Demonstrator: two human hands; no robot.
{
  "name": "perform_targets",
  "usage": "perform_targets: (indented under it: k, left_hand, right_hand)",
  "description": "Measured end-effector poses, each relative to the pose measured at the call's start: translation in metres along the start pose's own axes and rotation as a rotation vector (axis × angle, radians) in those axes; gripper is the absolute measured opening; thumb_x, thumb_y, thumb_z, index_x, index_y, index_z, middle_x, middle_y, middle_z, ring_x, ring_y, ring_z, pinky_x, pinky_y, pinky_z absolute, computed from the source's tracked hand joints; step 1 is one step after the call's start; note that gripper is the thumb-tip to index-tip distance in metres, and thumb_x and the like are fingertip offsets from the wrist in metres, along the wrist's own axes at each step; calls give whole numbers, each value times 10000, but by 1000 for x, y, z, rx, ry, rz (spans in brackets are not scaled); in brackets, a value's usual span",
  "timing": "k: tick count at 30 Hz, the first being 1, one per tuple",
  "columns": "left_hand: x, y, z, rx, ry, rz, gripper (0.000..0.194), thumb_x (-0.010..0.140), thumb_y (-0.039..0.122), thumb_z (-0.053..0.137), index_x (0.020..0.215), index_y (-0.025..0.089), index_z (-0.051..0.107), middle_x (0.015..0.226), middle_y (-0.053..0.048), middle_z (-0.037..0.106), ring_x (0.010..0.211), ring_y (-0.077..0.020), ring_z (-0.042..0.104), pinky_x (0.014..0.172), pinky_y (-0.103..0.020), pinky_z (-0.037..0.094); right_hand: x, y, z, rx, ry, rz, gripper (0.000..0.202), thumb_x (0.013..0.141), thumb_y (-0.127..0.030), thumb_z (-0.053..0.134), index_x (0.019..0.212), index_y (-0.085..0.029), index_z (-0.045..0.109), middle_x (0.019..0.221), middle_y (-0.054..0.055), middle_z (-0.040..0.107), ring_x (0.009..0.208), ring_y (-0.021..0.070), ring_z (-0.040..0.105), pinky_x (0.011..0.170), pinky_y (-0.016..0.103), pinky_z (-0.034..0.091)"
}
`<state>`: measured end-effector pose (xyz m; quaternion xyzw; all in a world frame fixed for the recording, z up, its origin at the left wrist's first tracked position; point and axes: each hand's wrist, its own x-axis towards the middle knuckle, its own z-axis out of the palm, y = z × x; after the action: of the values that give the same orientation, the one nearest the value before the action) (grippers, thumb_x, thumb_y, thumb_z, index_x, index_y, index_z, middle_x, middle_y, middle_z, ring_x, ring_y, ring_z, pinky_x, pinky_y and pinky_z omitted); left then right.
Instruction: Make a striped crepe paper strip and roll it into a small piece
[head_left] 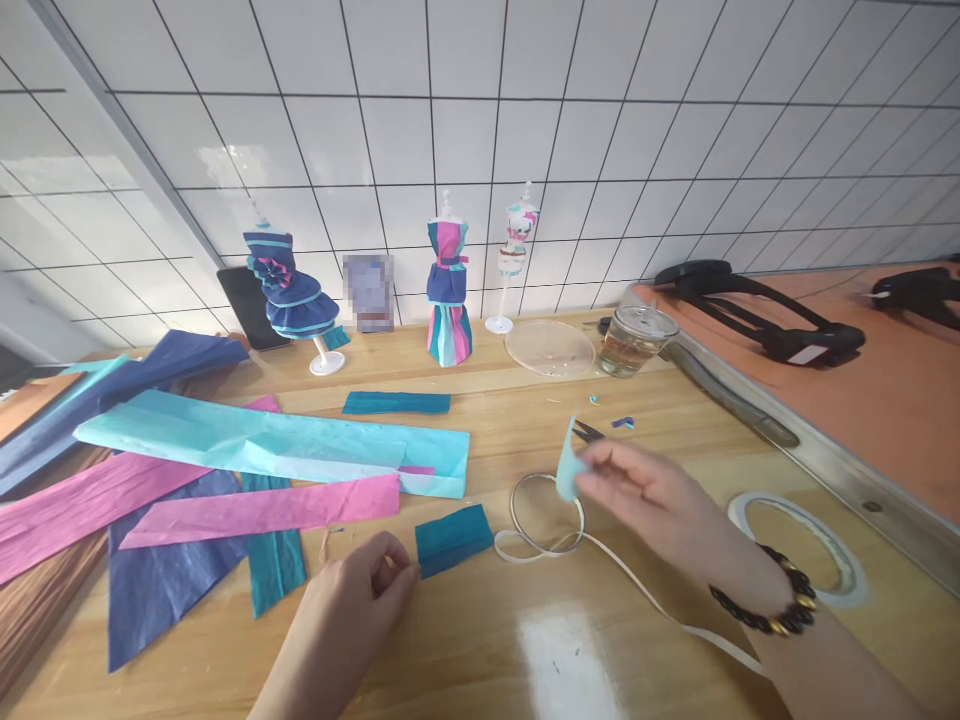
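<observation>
My right hand [637, 490] pinches a small light-blue paper piece [568, 470] above a metal ring [514, 510]. Dark scissor tips [586, 431] show just behind its fingers; the rest of them is hidden. My left hand [367, 590] is low at the centre, its thumb and index finger together beside the left edge of a teal paper rectangle [455, 540]; whether they grip anything is hidden. A thin white strip [637, 580] loops by the ring and runs right, under my right forearm.
Turquoise [285, 440], pink [300, 510] and navy [172, 560] papers overlap at left. Three small dress forms [448, 290] stand by the tiled wall. A glass of liquid [634, 345], a clear disc [550, 348] and a tape roll [847, 590] are on the right.
</observation>
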<state>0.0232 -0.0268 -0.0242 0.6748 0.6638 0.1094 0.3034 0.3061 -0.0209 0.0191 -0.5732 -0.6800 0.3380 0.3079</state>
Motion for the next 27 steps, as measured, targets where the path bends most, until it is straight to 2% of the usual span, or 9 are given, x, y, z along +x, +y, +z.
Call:
perform_targets:
  k: [3,5,8,12,14,16,18,22,27]
  left_hand:
    - [1,0,-1,-27,-16,-2,155,746,308,454,636,211,506,473,68,424,480,-113,452,477,-199,276]
    - [1,-1,-1,-40,-30,-4,155,749,312,460,645,209,510,484,66,431,487,-114,451,482,-199,285]
    - [1,-3,-2,-81,-23,-5,166,757,326,472,652,204,514,473,70,398,476,-110,419,474,-202,274]
    - [0,-8,-4,-183,-50,3,206,797,379,444,742,206,542,470,78,336,450,-110,379,450,-207,280]
    - [-2,-7,-5,-216,4,39,228,807,408,455,852,213,566,531,58,431,491,-121,433,479,-216,343]
    - [-6,-3,-5,-219,69,220,302,759,426,560,987,228,572,749,-3,588,663,-154,532,615,-246,425]
    - [-11,3,-2,-205,42,495,459,667,410,686,1076,241,566,996,-54,616,876,-204,545,779,-288,428]
    - [-17,13,7,-107,-141,671,81,788,260,585,770,206,642,707,-22,646,742,-172,551,714,-278,427]
    - [-15,11,8,-94,-93,671,153,811,143,506,697,184,598,721,-21,628,726,-147,550,683,-267,441]
  right_hand:
    - [-14,-24,17,208,-496,-83,90,864,-254,472,829,-225,550,904,2,638,771,132,616,693,249,489]
    - [-18,-30,25,113,-600,-165,85,841,-181,511,806,-232,568,1013,-5,635,947,148,591,808,271,459]
    - [-18,-27,26,-61,-571,-208,135,820,-119,529,799,-243,580,1044,-14,631,1036,157,553,854,272,428]
    - [-15,-23,20,-191,-595,-178,111,818,-139,549,795,-241,587,835,-48,657,754,107,602,672,190,444]
    - [-17,-24,24,-226,-584,-195,87,825,-170,554,798,-243,593,745,-63,644,692,97,590,638,178,428]
    - [-20,-26,32,-241,-562,-242,80,832,-188,552,809,-248,600,738,-67,642,695,95,590,650,178,418]
    - [-23,-27,41,-249,-546,-284,78,837,-199,550,810,-250,603,741,-67,644,703,97,591,647,179,410]
    - [-22,-28,49,-241,-505,-291,72,843,-207,546,819,-253,596,751,-72,639,703,96,582,648,184,404]
    - [-11,-21,35,-314,-279,-136,114,884,-280,473,844,-238,571,786,-38,627,737,122,572,673,233,415]
